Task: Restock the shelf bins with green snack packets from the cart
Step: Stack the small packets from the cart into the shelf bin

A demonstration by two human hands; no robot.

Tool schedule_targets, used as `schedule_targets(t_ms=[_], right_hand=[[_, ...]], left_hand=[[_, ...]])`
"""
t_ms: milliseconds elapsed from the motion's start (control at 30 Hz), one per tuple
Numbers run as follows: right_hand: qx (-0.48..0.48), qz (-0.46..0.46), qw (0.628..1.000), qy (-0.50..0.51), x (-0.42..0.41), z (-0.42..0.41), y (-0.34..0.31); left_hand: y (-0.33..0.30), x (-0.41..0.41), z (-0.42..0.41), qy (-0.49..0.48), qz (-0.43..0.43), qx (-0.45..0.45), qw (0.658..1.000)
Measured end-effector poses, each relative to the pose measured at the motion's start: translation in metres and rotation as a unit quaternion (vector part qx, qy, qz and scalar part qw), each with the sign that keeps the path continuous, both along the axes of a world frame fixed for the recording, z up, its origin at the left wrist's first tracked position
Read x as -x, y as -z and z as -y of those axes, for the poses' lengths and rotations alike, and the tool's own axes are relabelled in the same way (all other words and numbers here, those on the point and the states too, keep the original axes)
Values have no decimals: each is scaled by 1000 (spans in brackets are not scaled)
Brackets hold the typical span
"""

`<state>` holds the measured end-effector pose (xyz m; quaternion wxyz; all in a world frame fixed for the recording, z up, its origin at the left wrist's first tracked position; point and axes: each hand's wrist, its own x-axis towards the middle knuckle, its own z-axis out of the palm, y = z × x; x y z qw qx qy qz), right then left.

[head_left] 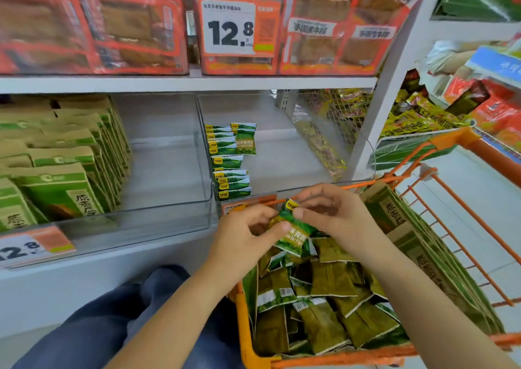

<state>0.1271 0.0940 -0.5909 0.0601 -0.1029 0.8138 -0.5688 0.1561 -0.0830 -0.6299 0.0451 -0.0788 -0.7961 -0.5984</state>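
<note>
While both forearms reach forward over the orange cart [248,326], the left hand [248,236] and right hand [332,213] pinch one green snack packet [293,234] together, fingers curled, just before the clear shelf bin [282,194].

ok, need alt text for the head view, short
Both hands, left and right, pinch one green snack packet above an orange cart piled with more green packets. Ahead, a clear shelf bin holds a short row of matching packets along its left side, and a bin to its left holds brown-and-green packs.
</note>
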Motion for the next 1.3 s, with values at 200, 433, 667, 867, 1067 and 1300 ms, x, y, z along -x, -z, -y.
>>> schedule_targets(t_ms=[200, 433, 667, 867, 1067, 1300], right_hand=[[-21, 33, 999, -5, 23, 20, -6], [-5, 37, 994, 105, 130, 34, -8], [-131, 67, 982, 117, 231, 71, 54], [-163, 68, 975, 137, 270, 109, 79], [-90, 139, 972, 165, 273, 110, 95], [-170, 55, 975, 129, 261, 110, 92]], left_hand=[[5, 10, 14, -173, -113, 128, 970], [19, 47, 46, -283, -15, 297, 912], [33, 53, 45, -314, -52, 303, 899], [33, 55, 44, -311, -55, 299, 901], [31, 56, 44, -313, -50, 296, 901], [31, 55, 45, -303, -50, 298, 904]])
